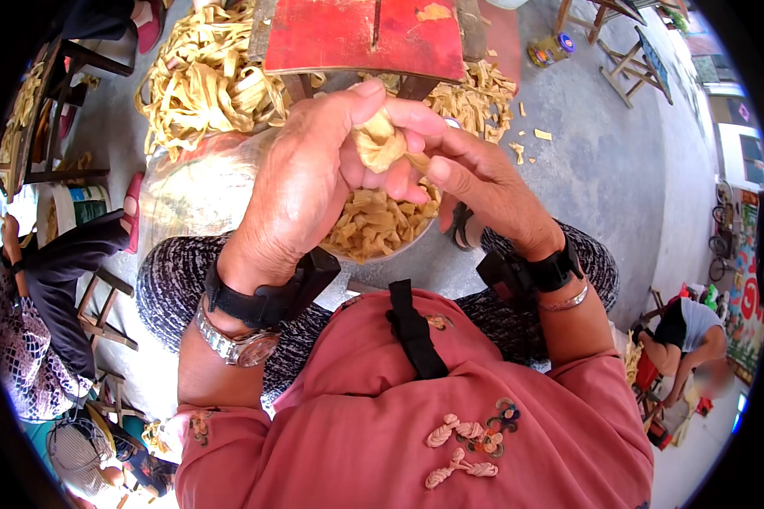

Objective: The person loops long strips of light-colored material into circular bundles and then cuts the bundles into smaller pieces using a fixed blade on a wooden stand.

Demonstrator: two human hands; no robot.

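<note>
My left hand [299,165] holds a folded pale-yellow strip of dried plant-like material [380,141] between thumb and fingers. The fingers of my right hand [493,181] meet it from the other side and grip its tail, partly hidden behind them. Beneath both hands, between my knees, stands a round bowl heaped with short folded pieces [379,219] of similar material. Beyond my hands is a low wooden stool or bench with a worn red top [363,38].
Long loose strips [210,83] lie piled on a plastic sack [197,184] at left. Short pieces [477,95] are heaped right of the red top, near a lidded jar [551,49]. A seated person [76,273] is at left; another person [687,337] bends over at right.
</note>
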